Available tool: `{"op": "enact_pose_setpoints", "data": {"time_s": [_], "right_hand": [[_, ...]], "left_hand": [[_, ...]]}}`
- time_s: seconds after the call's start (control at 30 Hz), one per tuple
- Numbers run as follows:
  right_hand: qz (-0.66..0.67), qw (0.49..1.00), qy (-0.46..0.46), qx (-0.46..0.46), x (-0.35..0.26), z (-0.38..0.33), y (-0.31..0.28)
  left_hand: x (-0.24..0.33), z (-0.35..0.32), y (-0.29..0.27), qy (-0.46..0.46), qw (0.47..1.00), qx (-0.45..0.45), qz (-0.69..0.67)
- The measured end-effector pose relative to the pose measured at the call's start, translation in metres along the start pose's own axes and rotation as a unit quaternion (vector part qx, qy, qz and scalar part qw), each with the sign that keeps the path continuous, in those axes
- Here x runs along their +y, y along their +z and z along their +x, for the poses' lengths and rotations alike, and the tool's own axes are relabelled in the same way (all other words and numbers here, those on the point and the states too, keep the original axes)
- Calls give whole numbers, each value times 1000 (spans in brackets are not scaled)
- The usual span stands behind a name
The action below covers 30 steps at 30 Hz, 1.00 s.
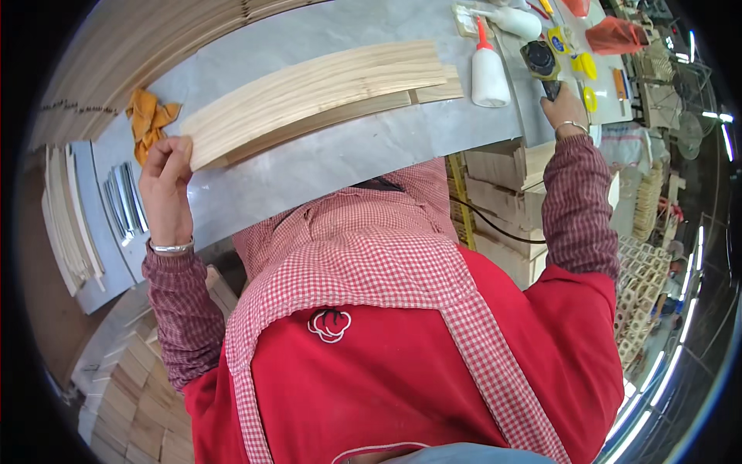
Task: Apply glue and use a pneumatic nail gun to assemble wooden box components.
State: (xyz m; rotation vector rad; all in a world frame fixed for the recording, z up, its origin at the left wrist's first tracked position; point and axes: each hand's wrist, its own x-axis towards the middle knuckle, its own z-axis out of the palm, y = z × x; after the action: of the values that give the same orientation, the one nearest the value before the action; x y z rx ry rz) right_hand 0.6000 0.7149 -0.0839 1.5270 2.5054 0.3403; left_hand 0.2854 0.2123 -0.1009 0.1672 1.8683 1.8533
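Observation:
My left hand (168, 189) pinches the left end of a long pale wooden board (317, 97) between thumb and fingers. The board lies across the grey table. Beneath its near edge show a second wooden strip (325, 120) and a short wood piece (440, 89) at the right end. Over at the right, my right hand (566, 112) is closed round the black handle of a power tool (540, 60) with a round black head and a dull yellow body. The tool's far side is hidden, so its exact kind is unclear.
A white squeeze bottle with a red tip (490, 76) stands right of the board. Yellow tape rolls (587, 66) lie beyond the tool. An orange cloth (149, 122) and metal strips (124, 199) are at the left. Stacked wood (502, 185) sits below the table's right side.

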Motion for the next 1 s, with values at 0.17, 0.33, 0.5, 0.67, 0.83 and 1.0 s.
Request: {"op": "enact_pose_setpoints", "data": {"time_s": [0.17, 0.33, 0.5, 0.67, 0.83, 1.0], "right_hand": [[50, 996, 78, 12, -4, 8, 28], [128, 983, 97, 83, -20, -9, 27], [398, 917, 2, -16, -59, -71, -25], [747, 620, 107, -213, -134, -120, -12], [852, 433, 232, -181, -163, -109, -1], [830, 467, 201, -229, -171, -98, 1]], "left_hand": [[4, -4, -4, -9, 1000, 17, -24], [8, 0, -8, -23, 999, 6, -26], [10, -3, -12, -14, 1000, 8, -5], [10, -1, -7, -8, 1000, 9, -3], [10, -4, -8, 14, 1000, -12, 20], [8, -5, -12, 19, 999, -17, 31]]}}
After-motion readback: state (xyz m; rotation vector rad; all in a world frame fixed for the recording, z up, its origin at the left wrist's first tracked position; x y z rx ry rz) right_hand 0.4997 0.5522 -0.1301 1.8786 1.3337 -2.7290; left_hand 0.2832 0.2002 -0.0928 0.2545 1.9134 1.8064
